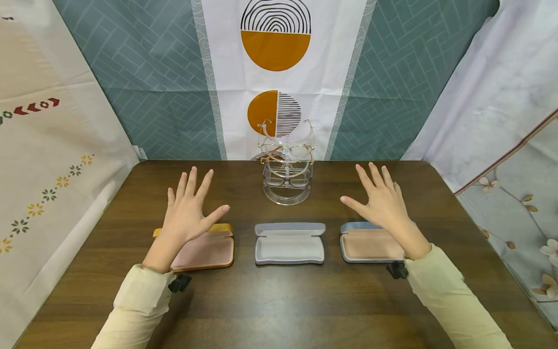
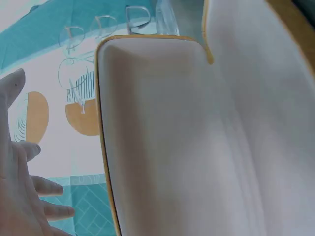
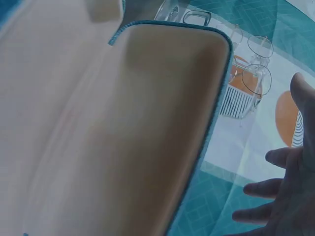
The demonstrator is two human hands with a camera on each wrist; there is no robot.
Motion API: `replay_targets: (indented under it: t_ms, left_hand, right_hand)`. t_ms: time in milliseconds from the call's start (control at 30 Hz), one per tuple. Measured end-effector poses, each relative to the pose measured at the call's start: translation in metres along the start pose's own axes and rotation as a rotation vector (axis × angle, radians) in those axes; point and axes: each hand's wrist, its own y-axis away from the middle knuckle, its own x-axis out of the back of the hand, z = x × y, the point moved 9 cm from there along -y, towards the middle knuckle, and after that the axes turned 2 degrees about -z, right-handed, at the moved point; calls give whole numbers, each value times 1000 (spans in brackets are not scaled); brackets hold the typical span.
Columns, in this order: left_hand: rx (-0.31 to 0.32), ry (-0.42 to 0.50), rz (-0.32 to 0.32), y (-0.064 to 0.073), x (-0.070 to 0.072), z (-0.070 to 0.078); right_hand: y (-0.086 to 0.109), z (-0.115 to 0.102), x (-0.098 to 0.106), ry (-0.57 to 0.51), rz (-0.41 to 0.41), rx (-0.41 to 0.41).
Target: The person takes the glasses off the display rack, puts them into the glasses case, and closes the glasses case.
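My left hand (image 1: 186, 208) hovers with fingers spread over a yellow glasses case (image 1: 213, 249) with a pink lining, lid up. On the other side my right hand (image 1: 383, 203) spreads its fingers above a blue glasses case (image 1: 370, 245) lined in peach, also opened. Neither hand holds anything. Between them lies a grey glasses case (image 1: 289, 248), its lid raised and its inside pale. Behind it, a clear display stand (image 1: 286, 198) carries several pairs of glasses (image 1: 301, 151) one above another. Each wrist view shows the nearby case large, with that hand's fingers at the side.
The cases and stand are on a brown wooden table (image 1: 279, 305). A teal and white patterned cloth (image 1: 174, 97) hangs along its back edge. Light curtains (image 1: 52, 194) border the left and right sides.
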Motion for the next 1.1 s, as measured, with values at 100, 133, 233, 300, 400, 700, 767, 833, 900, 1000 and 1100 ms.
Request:
replay_targets:
  t_ms: [100, 133, 233, 300, 400, 700, 767, 833, 900, 1000, 1100]
  left_hand:
    - [-5, 24, 2, -5, 2, 3]
    - [-5, 29, 1, -7, 2, 3]
    - [-12, 57, 4, -14, 4, 5]
    - [-22, 84, 11, -18, 5, 7]
    - [-51, 136, 47, -25, 9, 9]
    - [-59, 309, 91, -38, 17, 15]
    - [-66, 348, 107, -41, 19, 17]
    - [-82, 385, 135, -44, 21, 18]
    - [-85, 432, 166, -48, 22, 19]
    - [-61, 499, 187, -53, 21, 17]
    - [5, 570, 181, -60, 17, 12]
  right_hand:
    - [-5, -2, 1, -17, -11, 4]
    - [-7, -2, 2, -24, -11, 9]
    - [-12, -5, 5, -50, -16, 17]
    - [-15, -6, 8, -70, -15, 22]
    - [-21, -9, 12, -112, 8, 35]
    - [-34, -13, 15, -229, 0, 43]
    - [-36, -14, 16, -248, 0, 41]
    - [-39, -14, 17, -268, 4, 42]
    - [-41, -14, 18, -282, 7, 39]
    - [-46, -13, 19, -313, 13, 27]
    - [-51, -11, 19, -362, 19, 2]
